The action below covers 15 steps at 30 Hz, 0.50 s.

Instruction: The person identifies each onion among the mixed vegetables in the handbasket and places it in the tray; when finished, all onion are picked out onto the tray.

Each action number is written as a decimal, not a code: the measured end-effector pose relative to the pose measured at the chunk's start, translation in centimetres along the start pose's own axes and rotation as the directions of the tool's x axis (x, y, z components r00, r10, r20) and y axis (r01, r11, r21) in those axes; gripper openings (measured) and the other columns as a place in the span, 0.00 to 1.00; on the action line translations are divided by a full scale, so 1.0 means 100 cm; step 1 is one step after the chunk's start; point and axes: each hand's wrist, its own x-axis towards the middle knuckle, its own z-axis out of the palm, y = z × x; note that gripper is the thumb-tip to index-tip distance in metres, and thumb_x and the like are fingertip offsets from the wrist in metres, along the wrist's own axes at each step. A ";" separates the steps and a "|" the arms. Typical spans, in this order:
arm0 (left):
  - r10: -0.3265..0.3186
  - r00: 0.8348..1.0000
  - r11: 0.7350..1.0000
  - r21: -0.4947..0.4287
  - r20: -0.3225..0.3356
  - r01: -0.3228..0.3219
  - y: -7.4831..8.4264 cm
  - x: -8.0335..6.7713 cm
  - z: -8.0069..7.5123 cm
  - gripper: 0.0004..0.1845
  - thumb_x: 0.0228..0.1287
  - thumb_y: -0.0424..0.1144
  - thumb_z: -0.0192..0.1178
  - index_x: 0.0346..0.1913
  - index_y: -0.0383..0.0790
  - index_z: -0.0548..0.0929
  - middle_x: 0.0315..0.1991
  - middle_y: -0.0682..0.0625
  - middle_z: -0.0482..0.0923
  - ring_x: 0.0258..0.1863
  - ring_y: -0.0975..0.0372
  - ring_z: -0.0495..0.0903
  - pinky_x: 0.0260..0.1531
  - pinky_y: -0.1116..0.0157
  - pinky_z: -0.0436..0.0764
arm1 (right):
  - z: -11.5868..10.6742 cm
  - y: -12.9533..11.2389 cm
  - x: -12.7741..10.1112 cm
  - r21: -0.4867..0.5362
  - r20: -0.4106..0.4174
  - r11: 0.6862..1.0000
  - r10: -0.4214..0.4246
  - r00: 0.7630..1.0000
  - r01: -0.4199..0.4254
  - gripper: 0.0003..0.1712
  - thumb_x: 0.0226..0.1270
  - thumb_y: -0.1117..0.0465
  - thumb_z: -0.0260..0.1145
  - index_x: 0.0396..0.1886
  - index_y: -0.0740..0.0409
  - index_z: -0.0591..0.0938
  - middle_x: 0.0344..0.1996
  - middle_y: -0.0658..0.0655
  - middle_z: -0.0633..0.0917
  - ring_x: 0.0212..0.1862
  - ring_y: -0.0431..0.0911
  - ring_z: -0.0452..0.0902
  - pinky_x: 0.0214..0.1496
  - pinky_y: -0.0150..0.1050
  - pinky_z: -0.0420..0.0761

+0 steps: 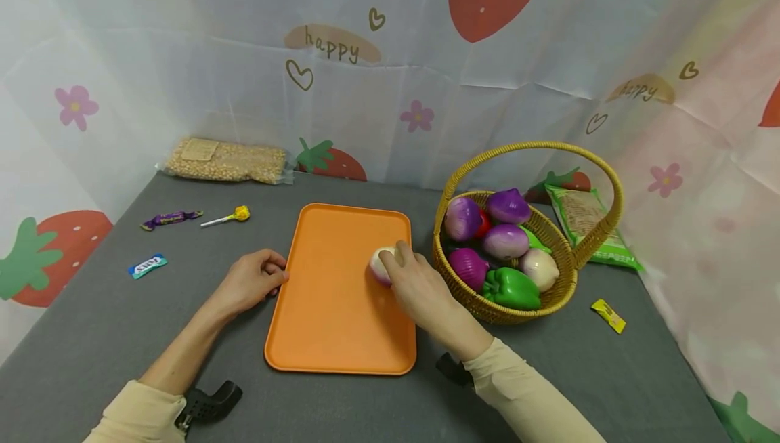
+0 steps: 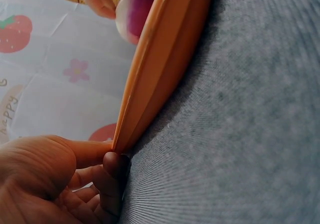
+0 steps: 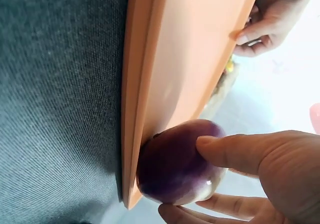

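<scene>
My right hand [image 1: 420, 290] grips a glossy, round purple-and-white turnip-like vegetable [image 3: 177, 164] with thumb and fingers. It is at the right side of the orange tray [image 1: 335, 321], low at its surface; in the head view the fingers cover part of it. On the far side of the tray, my left hand [image 1: 251, 282] pinches the left rim between thumb and fingers, as the left wrist view shows close up. Just right of the tray stands a yellow wicker basket [image 1: 563, 287] holding several purple vegetables, a green bell pepper [image 1: 512, 288] and a whitish bulb [image 1: 539, 269].
At left lie a purple-wrapped candy [image 1: 171, 219], a lollipop [image 1: 234, 215] and a blue-white packet [image 1: 147, 266]. A bag of beans [image 1: 228, 162] rests by the back curtain. Behind the basket is a green-edged bag [image 1: 585, 223]; a yellow packet [image 1: 608, 315] lies at right.
</scene>
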 end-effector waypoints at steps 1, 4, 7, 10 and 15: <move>0.002 1.000 1.000 -0.002 0.001 -0.002 0.000 0.000 0.000 0.15 0.68 0.36 0.58 0.51 0.30 0.77 0.32 0.45 0.81 0.22 0.62 0.75 0.21 0.67 0.75 | 0.001 0.000 0.000 0.002 -0.002 1.000 -0.001 1.000 0.001 0.17 0.60 0.70 0.65 0.49 0.58 0.75 0.46 0.66 0.78 0.32 0.57 0.80 0.29 0.46 0.82; 0.001 1.000 1.000 -0.007 0.003 -0.001 0.000 -0.001 0.000 0.15 0.68 0.36 0.58 0.51 0.29 0.77 0.32 0.45 0.81 0.22 0.63 0.76 0.21 0.67 0.75 | 0.002 0.002 0.002 0.001 0.001 1.000 -0.004 1.000 0.004 0.15 0.62 0.71 0.63 0.47 0.59 0.74 0.45 0.65 0.78 0.33 0.57 0.80 0.30 0.45 0.83; -0.002 1.000 1.000 -0.009 0.003 0.002 0.000 0.000 0.000 0.15 0.68 0.36 0.58 0.52 0.30 0.77 0.32 0.45 0.81 0.22 0.63 0.76 0.21 0.67 0.75 | 0.003 0.003 0.004 -0.017 -0.008 1.000 -0.014 1.000 0.013 0.14 0.61 0.72 0.63 0.45 0.59 0.74 0.41 0.63 0.77 0.31 0.55 0.79 0.28 0.44 0.82; -0.003 1.000 1.000 -0.004 -0.002 0.003 0.001 0.000 0.000 0.15 0.68 0.36 0.58 0.52 0.30 0.77 0.32 0.45 0.81 0.22 0.62 0.76 0.21 0.67 0.75 | 0.004 0.004 0.006 -0.022 -0.012 1.000 -0.017 1.000 0.016 0.13 0.61 0.72 0.64 0.44 0.59 0.74 0.39 0.62 0.76 0.29 0.55 0.78 0.28 0.43 0.81; 0.004 1.000 1.000 0.000 -0.003 -0.004 0.000 0.000 0.000 0.14 0.68 0.36 0.58 0.51 0.30 0.77 0.32 0.45 0.81 0.22 0.62 0.76 0.21 0.66 0.76 | 0.005 0.004 0.007 -0.015 0.000 1.000 0.000 1.000 0.000 0.14 0.61 0.72 0.65 0.45 0.59 0.74 0.40 0.62 0.76 0.30 0.55 0.78 0.27 0.44 0.81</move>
